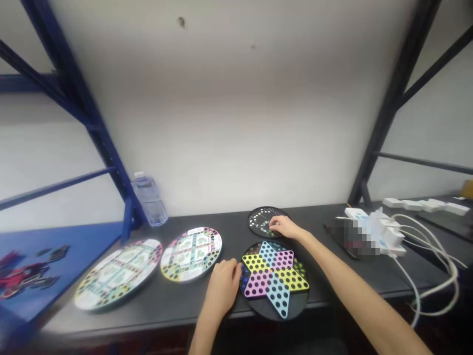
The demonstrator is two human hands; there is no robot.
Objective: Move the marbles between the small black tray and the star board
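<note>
A round black board with a colourful star (271,271) full of holes lies at the front of the black table. My left hand (224,283) rests at its left edge, fingers curled; whether they hold anything is hidden. Behind it sits a round black tray (258,222) with small white and greenish pieces. Over the tray's right part is my right hand (283,226), its fingertips pinched together; anything between them is too small to make out.
Two round patterned boards (191,254) (120,273) lie left. A clear bottle (150,199) stands near the wall. At the right are a power strip (386,231) and white cables (449,276). Blue and dark rack posts (99,133) rise on both sides.
</note>
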